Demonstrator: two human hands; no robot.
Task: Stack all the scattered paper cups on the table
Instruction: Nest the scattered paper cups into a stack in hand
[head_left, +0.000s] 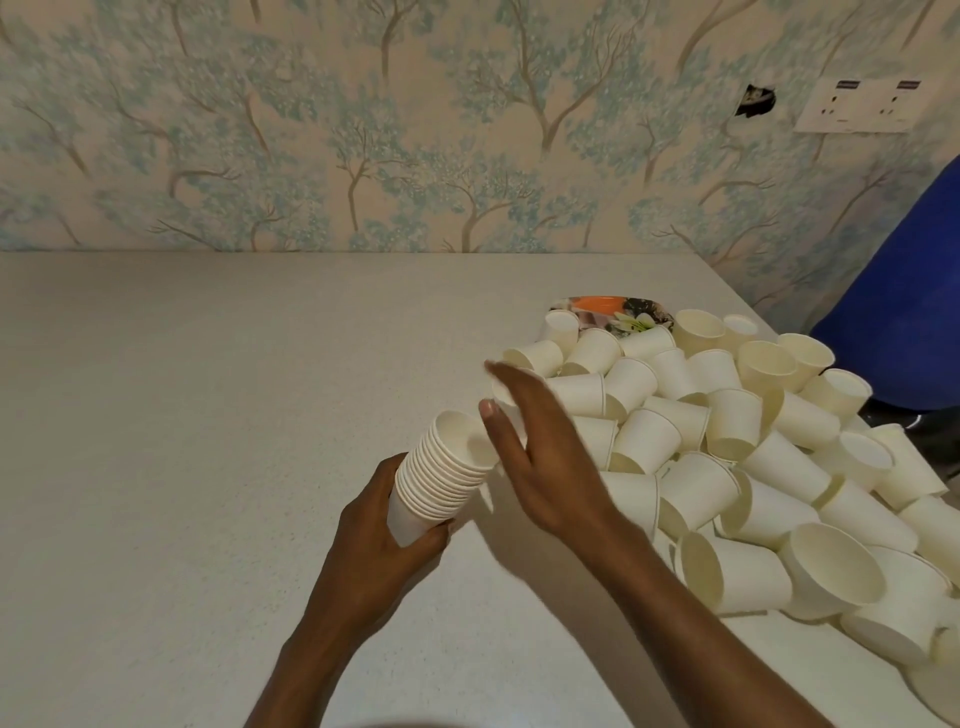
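My left hand (382, 525) grips a tilted stack of several nested white paper cups (441, 470) by its base, its open mouth facing up and to the right. Just right of the stack, my right hand (540, 452) holds a single white cup (506, 397) between thumb and fingers, close to the stack's mouth; the palm hides most of that cup. A large heap of loose white cups (753, 452) lies on its sides across the right part of the pale table (208, 415).
A floral plate with an orange patch (618, 312) sits behind the heap, partly covered by cups. A blue chair (904, 291) stands at the table's right edge. Patterned wallpaper and a wall socket (857, 106) are behind.
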